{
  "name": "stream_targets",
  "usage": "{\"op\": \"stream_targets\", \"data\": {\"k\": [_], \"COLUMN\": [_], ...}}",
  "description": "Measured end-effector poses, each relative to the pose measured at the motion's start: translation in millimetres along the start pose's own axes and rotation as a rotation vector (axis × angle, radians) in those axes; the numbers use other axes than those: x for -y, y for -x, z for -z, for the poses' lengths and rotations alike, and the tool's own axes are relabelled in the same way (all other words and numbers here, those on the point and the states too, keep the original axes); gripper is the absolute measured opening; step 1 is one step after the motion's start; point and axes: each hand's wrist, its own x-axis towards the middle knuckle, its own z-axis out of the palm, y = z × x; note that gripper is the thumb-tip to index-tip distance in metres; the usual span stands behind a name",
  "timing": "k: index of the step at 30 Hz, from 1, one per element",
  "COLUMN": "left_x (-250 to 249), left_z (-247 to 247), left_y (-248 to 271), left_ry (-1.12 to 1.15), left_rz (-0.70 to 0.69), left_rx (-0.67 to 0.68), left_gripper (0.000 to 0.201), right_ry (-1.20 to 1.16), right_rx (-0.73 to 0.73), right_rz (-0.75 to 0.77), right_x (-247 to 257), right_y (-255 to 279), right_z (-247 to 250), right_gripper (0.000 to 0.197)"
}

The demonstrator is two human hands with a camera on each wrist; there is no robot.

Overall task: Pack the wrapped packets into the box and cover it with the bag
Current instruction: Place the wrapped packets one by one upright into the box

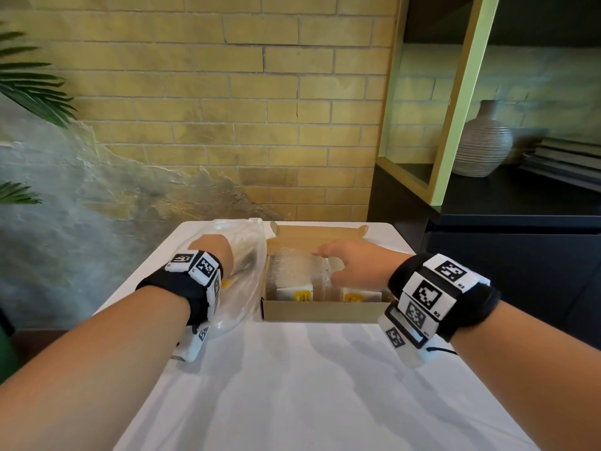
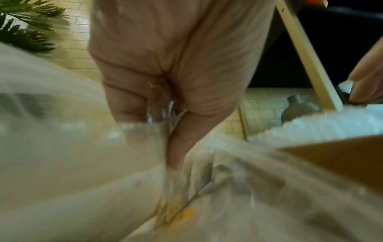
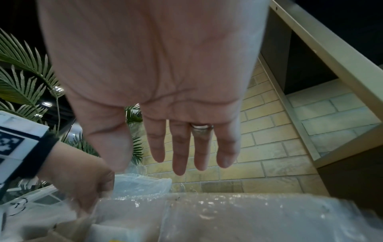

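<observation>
Table (image 1: 292, 385): white top, box + bag at far edge.
Box (image 1: 325, 312): brown cardboard, open, far edge near right corner; wrapped packets (image 1: 294, 281) inside, bubble wrap over them.
Bag (image 1: 242, 255): clear plastic, touching box's left side.
L hand (image 1: 213, 252): fingers curled, pinching the bag.
R hand (image 1: 351, 265): over the box, fingers straight + spread, holding nothing.

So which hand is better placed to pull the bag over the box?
Left, probably. The left hand already grips the bag beside the box; the right hand hovers open, holding nothing.
</observation>
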Motion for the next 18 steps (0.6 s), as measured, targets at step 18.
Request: {"op": "stream_targets", "data": {"k": [18], "left_x": [-19], "left_z": [63], "left_y": [53], "left_ry": [1.432], "left_rz": [-0.344], "left_rx": [-0.191], "left_gripper": [0.016], "right_ry": [-0.77], "right_rx": [-0.229], "right_rz": [0.014], "right_x": [18], "right_y": [-8], "right_z": [-2], "right_gripper": [0.076]}}
